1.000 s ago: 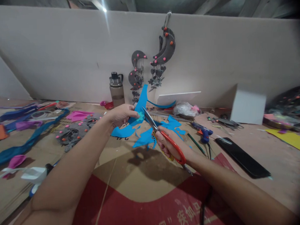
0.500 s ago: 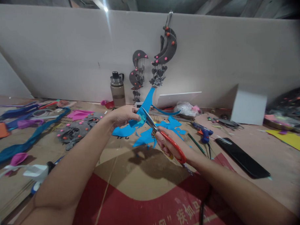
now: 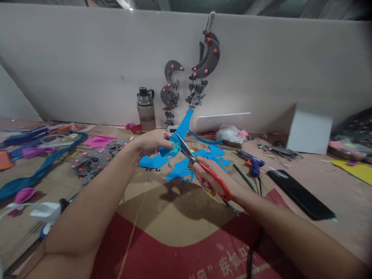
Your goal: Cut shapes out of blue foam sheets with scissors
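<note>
Between the thumb and fingers of my left hand [image 3: 155,141] is a piece of blue felt-like sheet [image 3: 184,125], its long tip pointing up. A small light-green shape [image 3: 175,146] lies against the sheet under my thumb. My right hand [image 3: 210,175] is closed round the red handles of a pair of scissors [image 3: 188,151], whose blades meet the sheet's edge beside my left thumb. Below, blue offcuts [image 3: 179,170] are scattered over the cardboard [image 3: 158,222]. Part of the handles is hidden by my right fingers.
A bottle [image 3: 146,110] and grey moon hangings [image 3: 206,57] are at the white board behind. To the right are a glue gun [image 3: 253,163], a green pencil [image 3: 244,178] and a black phone [image 3: 300,194]. Grey felt pieces [image 3: 95,161] and blue strips [image 3: 37,177] lie left.
Both hands stay nearly in place, still holding the blue sheet and the scissors. The whole view has shifted very slightly.
</note>
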The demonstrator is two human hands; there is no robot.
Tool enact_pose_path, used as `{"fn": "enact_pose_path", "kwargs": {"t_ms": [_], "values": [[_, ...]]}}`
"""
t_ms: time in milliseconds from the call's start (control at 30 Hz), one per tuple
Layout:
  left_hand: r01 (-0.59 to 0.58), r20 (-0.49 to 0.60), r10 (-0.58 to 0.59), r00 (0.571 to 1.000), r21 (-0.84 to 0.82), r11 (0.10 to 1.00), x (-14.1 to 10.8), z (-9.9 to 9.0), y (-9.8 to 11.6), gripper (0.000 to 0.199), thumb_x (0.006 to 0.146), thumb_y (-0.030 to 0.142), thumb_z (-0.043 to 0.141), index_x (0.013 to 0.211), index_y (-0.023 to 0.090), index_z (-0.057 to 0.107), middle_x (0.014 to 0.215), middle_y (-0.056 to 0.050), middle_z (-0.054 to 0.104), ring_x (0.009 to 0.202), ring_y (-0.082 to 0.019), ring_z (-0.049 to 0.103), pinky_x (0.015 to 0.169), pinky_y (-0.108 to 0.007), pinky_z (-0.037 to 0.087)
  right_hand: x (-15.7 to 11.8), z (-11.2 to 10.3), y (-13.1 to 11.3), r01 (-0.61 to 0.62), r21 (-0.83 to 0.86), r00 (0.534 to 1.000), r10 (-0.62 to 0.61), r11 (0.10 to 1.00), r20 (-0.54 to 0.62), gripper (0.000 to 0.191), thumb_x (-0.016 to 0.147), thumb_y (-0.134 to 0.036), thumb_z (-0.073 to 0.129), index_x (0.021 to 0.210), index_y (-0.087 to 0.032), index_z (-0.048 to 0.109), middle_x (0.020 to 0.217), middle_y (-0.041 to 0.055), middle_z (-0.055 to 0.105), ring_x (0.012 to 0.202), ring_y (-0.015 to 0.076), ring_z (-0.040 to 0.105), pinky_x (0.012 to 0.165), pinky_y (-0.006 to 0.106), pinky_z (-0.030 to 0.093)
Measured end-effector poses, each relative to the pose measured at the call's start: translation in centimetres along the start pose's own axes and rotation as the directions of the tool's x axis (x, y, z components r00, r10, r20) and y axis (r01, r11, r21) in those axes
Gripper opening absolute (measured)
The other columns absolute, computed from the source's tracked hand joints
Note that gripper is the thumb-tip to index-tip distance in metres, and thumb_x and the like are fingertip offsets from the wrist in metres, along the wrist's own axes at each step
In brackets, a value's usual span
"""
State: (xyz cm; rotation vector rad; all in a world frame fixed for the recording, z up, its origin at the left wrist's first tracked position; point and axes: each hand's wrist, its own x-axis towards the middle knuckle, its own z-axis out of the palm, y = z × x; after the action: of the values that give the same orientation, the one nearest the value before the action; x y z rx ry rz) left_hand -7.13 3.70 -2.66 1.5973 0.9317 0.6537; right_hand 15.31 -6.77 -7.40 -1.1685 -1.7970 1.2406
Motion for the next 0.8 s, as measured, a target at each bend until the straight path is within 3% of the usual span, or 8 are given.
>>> {"fn": "enact_pose_path", "kwargs": {"t_ms": [267,367,567,800], "values": [[0.039,-0.014,-0.041,0.999,-0.112,0.993,-0.2,0.3,0.3,0.010,0.056,0.012,0.072,0.064,0.015,0.066,0.062,-0.005,0.066,0.048,-0.011,0.054,0.047,-0.022,0.041,0.3,-0.2,0.8,0.083,-0.111,0.996,-0.084,0.990,-0.013,0.039,0.093,-0.062,0.047,0.092,-0.023,0.043,0.067,-0.0046,0.046,0.048,0.0095,0.045,0.042,0.024,0.041],[0.037,-0.082,-0.053,0.995,-0.189,0.981,-0.2,0.3,0.5,0.014,0.054,0.012,0.074,0.063,0.014,0.064,0.061,-0.005,0.065,0.050,-0.011,0.056,0.048,-0.021,0.044,0.2,-0.2,0.3,0.116,-0.124,0.993,-0.113,0.985,0.032,0.041,0.092,-0.063,0.049,0.089,-0.022,0.044,0.068,-0.0037,0.048,0.054,0.0108,0.046,0.050,0.026,0.043],[-0.105,-0.334,-0.036,0.942,-0.395,0.913,0.3,-0.8,0.8,0.018,0.056,0.009,0.070,0.057,0.016,0.054,0.051,0.002,0.056,0.044,-0.007,0.048,0.045,-0.018,0.041,0.1,-0.9,-0.8,-0.013,0.124,0.999,0.008,0.992,0.042,0.051,0.090,-0.071,0.044,0.078,-0.021,0.043,0.067,-0.0029,0.048,0.049,0.0091,0.046,0.047,0.025,0.043],[-0.152,-0.441,-0.115,0.890,-0.524,0.838,0.8,-1.8,0.6,0.014,0.063,0.009,0.067,0.062,0.019,0.057,0.060,0.002,0.064,0.055,-0.010,0.057,0.055,-0.023,0.047,0.3,-1.8,-0.4,-0.074,0.164,0.994,0.060,0.984,0.090,0.051,0.089,-0.072,0.046,0.081,-0.021,0.043,0.063,-0.0049,0.047,0.047,0.0085,0.047,0.045,0.023,0.044]]}}
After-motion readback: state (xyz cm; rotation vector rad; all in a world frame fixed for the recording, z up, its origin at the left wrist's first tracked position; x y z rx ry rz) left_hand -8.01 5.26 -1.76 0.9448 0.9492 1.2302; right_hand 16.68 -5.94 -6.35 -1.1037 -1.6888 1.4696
